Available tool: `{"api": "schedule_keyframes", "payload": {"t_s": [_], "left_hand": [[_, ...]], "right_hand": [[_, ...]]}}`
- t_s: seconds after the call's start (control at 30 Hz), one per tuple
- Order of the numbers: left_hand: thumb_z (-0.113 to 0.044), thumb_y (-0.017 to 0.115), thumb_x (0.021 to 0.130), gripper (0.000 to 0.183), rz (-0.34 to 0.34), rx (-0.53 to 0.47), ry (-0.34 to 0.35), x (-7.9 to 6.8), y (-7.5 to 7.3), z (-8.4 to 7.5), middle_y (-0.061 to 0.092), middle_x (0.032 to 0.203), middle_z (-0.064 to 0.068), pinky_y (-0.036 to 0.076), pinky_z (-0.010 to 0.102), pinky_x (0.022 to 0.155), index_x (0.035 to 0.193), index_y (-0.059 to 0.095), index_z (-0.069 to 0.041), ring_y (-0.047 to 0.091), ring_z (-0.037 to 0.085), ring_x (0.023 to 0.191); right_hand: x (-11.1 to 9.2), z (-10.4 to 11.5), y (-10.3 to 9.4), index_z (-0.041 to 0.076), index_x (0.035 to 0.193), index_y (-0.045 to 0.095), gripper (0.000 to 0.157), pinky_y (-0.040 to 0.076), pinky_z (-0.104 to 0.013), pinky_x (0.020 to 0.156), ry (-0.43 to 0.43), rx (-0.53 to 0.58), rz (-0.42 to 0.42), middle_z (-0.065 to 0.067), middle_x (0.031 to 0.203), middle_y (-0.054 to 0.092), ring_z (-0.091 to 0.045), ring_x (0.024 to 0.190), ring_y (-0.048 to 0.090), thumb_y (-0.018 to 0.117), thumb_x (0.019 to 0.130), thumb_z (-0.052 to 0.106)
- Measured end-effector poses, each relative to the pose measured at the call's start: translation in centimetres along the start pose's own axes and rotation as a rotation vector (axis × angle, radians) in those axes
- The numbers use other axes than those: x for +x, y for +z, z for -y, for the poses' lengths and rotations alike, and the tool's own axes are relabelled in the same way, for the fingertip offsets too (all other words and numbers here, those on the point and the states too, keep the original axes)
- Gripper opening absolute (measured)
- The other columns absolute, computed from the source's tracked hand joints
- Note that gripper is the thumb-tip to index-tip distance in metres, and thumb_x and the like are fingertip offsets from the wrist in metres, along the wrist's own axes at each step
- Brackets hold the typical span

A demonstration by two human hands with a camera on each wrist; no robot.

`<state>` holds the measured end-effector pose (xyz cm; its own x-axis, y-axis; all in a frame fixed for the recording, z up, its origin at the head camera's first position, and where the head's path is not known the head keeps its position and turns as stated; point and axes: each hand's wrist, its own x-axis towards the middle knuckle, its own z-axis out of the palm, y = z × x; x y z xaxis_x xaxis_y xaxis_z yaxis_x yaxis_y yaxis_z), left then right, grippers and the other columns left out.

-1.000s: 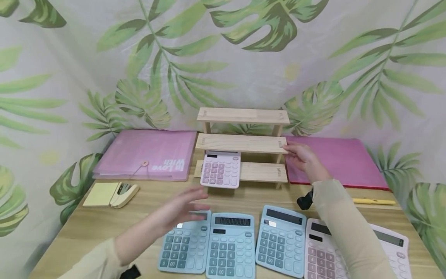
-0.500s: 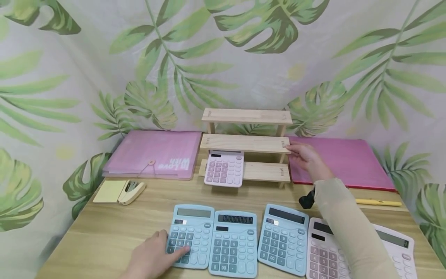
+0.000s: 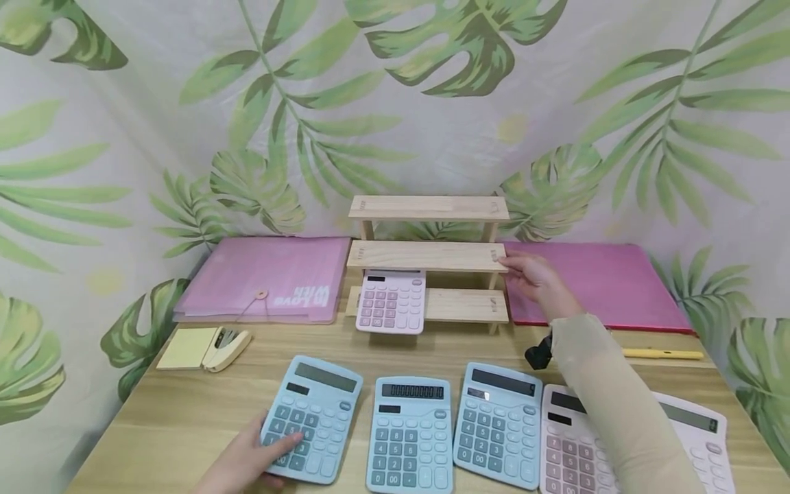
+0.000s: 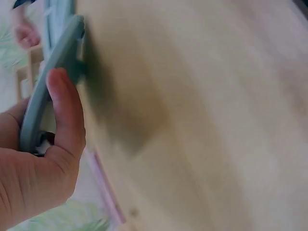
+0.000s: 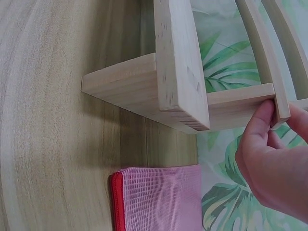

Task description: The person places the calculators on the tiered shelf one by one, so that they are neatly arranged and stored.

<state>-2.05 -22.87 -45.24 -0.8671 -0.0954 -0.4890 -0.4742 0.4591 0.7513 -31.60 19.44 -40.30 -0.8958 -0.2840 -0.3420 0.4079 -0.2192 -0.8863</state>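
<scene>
My left hand [image 3: 247, 453] grips a blue calculator [image 3: 311, 418] by its left side, thumb over the keys. In the left wrist view the calculator [image 4: 53, 72] is seen edge-on, lifted off the table with a shadow below it, and fingers curl under its back. At the right end of a three-tier wooden shelf [image 3: 426, 256], my right hand [image 3: 531, 274] pinches the middle board. The right wrist view shows that hand [image 5: 274, 149] with thumb and fingers on the board's end. A pink calculator [image 3: 391, 302] leans on the lowest tier at its left end.
Two more blue calculators [image 3: 410, 436] [image 3: 498, 425] and two pale pink ones [image 3: 570, 446] [image 3: 697, 439] lie along the front, partly under the right sleeve. Behind are a pink folder [image 3: 265, 278], a magenta pouch [image 3: 599, 285], sticky notes [image 3: 187, 348], a stapler [image 3: 228, 350] and a yellow pen [image 3: 663, 354].
My left hand has come down from above the calculators, taken hold of the leftmost blue one, and tilted and moved it left of its neighbour. My right hand stays on the shelf.
</scene>
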Motion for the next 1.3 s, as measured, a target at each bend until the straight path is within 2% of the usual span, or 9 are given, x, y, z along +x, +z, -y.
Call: {"api": "schedule_keyframes", "payload": {"t_s": [0.13,0.27,0.47,0.57,0.67,0.8,0.93,1.2,1.3], "left_hand": [[-0.032,0.060,0.089,0.068,0.032,-0.156,0.078,-0.4,-0.8,-1.6,0.062,0.106,0.014,0.058,0.034,0.065,0.133,0.027,0.007,0.065,0.019,0.082],[-0.027,0.061,0.088,0.066,0.107,-0.323,0.132,-0.4,0.1,-5.3,0.064,0.108,0.011,0.058,0.033,0.078,0.136,0.028,0.004,0.066,0.020,0.089],[-0.021,0.064,0.086,0.058,0.275,-0.621,0.133,1.8,5.1,-12.3,0.068,0.100,0.002,0.056,0.031,0.084,0.132,0.037,0.002,0.067,0.016,0.088],[-0.018,0.063,0.086,0.052,0.340,-0.734,0.073,3.2,7.7,-15.1,0.068,0.101,0.006,0.056,0.027,0.084,0.131,0.042,0.000,0.067,0.014,0.089],[-0.014,0.061,0.088,0.048,0.364,-0.804,0.022,4.5,10.1,-17.0,0.065,0.111,0.012,0.055,0.026,0.086,0.131,0.044,-0.003,0.066,0.015,0.091],[-0.013,0.058,0.090,0.045,0.335,-0.857,-0.034,6.1,12.4,-18.6,0.061,0.120,0.016,0.055,0.026,0.086,0.132,0.045,-0.008,0.067,0.016,0.093],[-0.011,0.057,0.090,0.045,0.296,-0.883,-0.061,7.5,13.8,-19.4,0.058,0.124,0.017,0.055,0.025,0.087,0.133,0.042,-0.008,0.066,0.016,0.095],[0.005,0.053,0.087,0.050,0.256,-0.972,-0.030,8.7,15.2,-19.9,0.051,0.131,0.020,0.053,0.028,0.092,0.134,0.040,-0.005,0.059,0.022,0.108],[0.006,0.054,0.086,0.053,0.252,-0.993,-0.026,8.8,15.5,-19.8,0.053,0.129,0.021,0.053,0.028,0.091,0.135,0.039,-0.005,0.062,0.023,0.105]], "right_hand": [[0.1,0.0,-0.1,-0.001,0.146,0.010,0.062,0.052,-0.015,0.072,-0.009,0.023,0.001,0.008,0.078,0.069,-0.002,0.074,0.065,0.043,0.093,-0.003],[0.2,0.0,0.0,-0.001,0.146,0.010,0.062,0.053,-0.014,0.072,-0.004,0.019,0.011,0.007,0.077,0.069,-0.002,0.073,0.066,0.043,0.093,-0.003],[0.1,0.0,-0.3,-0.001,0.146,0.012,0.061,0.051,-0.015,0.076,-0.008,0.000,0.003,0.008,0.079,0.069,-0.002,0.076,0.065,0.044,0.093,-0.002],[0.1,0.0,-0.3,-0.001,0.146,0.014,0.060,0.051,-0.016,0.077,-0.015,-0.019,0.008,0.009,0.080,0.069,-0.002,0.076,0.065,0.044,0.094,-0.001],[0.2,-0.2,-0.2,-0.001,0.146,0.014,0.060,0.051,-0.015,0.076,-0.015,-0.026,0.012,0.009,0.081,0.068,-0.002,0.076,0.065,0.044,0.094,-0.001],[0.3,-0.3,-0.2,-0.001,0.146,0.014,0.060,0.052,-0.014,0.074,-0.016,-0.014,0.006,0.009,0.080,0.068,-0.002,0.075,0.065,0.043,0.094,-0.002],[0.6,-0.5,-0.2,-0.002,0.146,0.012,0.060,0.052,-0.014,0.075,-0.025,-0.004,0.006,0.008,0.079,0.068,-0.002,0.075,0.066,0.043,0.094,-0.003],[0.7,-0.5,-0.3,-0.002,0.146,0.013,0.061,0.053,-0.014,0.078,-0.026,0.011,-0.004,0.007,0.082,0.068,-0.004,0.078,0.066,0.045,0.093,-0.002],[0.7,-0.4,-0.4,-0.001,0.146,0.014,0.061,0.053,-0.015,0.078,-0.022,0.022,-0.011,0.006,0.081,0.069,-0.004,0.078,0.066,0.045,0.093,-0.003]]}}
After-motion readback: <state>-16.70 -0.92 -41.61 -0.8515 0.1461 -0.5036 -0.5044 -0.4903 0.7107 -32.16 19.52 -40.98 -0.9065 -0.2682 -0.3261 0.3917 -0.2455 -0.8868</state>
